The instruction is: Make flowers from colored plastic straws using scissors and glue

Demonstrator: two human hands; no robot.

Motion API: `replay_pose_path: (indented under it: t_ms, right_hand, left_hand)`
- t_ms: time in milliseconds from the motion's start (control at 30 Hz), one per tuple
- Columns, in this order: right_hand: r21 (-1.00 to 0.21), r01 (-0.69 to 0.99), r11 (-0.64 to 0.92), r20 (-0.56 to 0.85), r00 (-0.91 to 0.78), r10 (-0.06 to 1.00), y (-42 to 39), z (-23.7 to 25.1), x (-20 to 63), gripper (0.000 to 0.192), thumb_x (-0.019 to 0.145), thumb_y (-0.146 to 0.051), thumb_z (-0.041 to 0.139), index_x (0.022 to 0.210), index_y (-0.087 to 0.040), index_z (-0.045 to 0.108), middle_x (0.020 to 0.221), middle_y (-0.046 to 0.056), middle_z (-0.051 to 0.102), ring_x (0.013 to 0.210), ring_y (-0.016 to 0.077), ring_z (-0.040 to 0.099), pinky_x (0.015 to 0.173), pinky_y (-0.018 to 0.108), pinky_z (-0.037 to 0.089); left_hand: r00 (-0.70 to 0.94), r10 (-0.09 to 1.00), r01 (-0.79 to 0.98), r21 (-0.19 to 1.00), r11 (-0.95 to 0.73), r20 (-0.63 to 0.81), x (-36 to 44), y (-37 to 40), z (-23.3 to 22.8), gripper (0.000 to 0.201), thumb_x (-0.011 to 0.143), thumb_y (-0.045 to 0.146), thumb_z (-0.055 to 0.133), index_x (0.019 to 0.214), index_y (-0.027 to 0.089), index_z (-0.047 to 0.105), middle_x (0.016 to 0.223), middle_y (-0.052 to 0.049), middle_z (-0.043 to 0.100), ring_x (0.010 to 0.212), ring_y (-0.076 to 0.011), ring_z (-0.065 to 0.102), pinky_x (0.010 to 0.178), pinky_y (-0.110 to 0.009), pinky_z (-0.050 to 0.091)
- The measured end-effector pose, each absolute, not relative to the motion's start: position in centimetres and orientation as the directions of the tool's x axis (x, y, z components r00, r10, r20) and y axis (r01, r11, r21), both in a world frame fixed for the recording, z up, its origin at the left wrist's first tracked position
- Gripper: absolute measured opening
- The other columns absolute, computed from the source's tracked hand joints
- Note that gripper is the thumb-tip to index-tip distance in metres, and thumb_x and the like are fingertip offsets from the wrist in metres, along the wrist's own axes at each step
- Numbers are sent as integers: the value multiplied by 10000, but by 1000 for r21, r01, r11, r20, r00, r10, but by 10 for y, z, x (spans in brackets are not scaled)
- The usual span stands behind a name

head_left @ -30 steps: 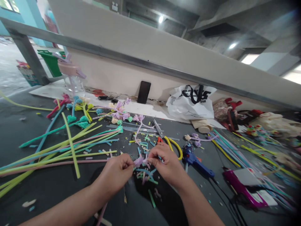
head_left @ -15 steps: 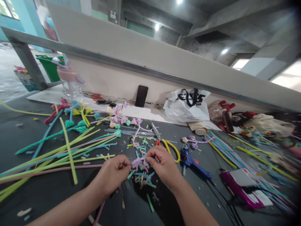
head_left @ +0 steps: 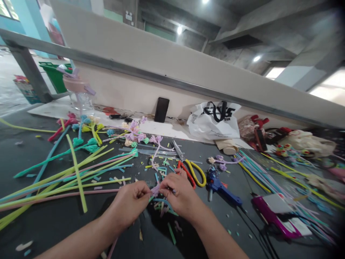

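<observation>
My left hand pinches one side of a small light-purple pipe cleaner piece just above the table. Close by, the fingers of my right hand are closed at the other side of the same piece, hiding part of it. Cut pipe cleaner bits lie scattered beneath and around both hands. Just beyond my right hand lie scissors with yellow and red handles, their blades apart. A blue glue gun rests to the right of them.
Long pipe cleaners spread across the left. Behind them are pipe cleaner flowers. A phone leans on the partition, beside a white bag. A pink-lidded bottle stands back left; a magenta device with cords lies right.
My right hand has moved left, closer to my left hand, and covers more of the purple piece. More of the scissors' red handle shows.
</observation>
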State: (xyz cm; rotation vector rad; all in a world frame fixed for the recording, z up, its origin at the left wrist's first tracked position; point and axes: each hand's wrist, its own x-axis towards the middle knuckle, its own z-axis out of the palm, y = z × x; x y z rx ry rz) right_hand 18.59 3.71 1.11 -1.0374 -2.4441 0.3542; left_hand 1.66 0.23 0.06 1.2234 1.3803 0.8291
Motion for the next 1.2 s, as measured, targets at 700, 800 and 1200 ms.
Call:
replay_pose_path:
  t_ms: [700, 800, 1200]
  right_hand:
    - [-434, 619, 655, 295, -589, 752, 37, 10, 183, 110, 745, -101, 562, 668, -179, 550, 619, -32, 560, 612, 109, 504, 836, 337, 308]
    - [-450, 622, 640, 287, -578, 764, 38, 11, 183, 108, 743, -117, 571, 657, -178, 550, 608, -34, 559, 603, 111, 506, 824, 336, 322]
    - [-621, 368, 692, 417, -592, 690, 33, 31, 195, 250, 803, -147, 500, 1033, -224, 558, 1080, 77, 515, 1042, 183, 485, 916, 338, 376]
  left_hand:
    - [132, 962, 268, 943, 198, -240, 15, 1, -4, 163, 699, 287, 472, 617, 183, 565, 396, 87, 374, 319, -69, 355, 336, -174, 239]
    - [126, 961, 273, 940, 205, -246, 15, 1, -5, 165, 697, 297, 472, 618, 184, 562, 405, 88, 377, 322, -70, 370, 327, -169, 253]
    - [509, 782, -275, 793, 543, -359, -1, 8, 1, 155, 692, 279, 590, 648, 162, 498, 439, 65, 474, 284, -23, 270, 266, -138, 267]
